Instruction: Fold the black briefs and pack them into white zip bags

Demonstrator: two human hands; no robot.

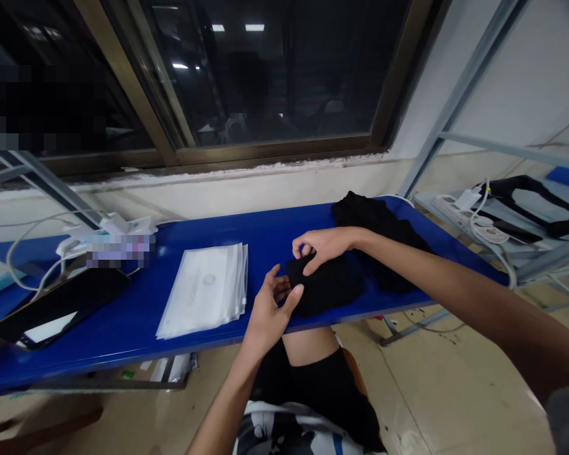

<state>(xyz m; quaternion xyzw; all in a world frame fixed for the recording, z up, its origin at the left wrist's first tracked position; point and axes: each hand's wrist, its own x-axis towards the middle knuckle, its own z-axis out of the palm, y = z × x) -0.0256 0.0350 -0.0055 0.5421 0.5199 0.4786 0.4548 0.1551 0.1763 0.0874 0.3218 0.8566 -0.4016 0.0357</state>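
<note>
A folded black cloth (334, 287) lies at the front edge of the blue table, under and between my hands. My right hand (325, 248) rests on its upper left part, with thumb and fingers curled round the fabric. At the cloth's left edge is my left hand (274, 306), its thumb and bent fingers apart at the fabric. More black cloth (384, 230) lies bunched behind my right forearm. To the left sits a stack of translucent zip bags (203, 291).
A dark flat device (59, 306) and white plugs with cables (116, 224) are at the left. Metal frame posts (459, 95) rise on both sides. A power strip (483, 221) lies at the right. Behind the table is a window (275, 76).
</note>
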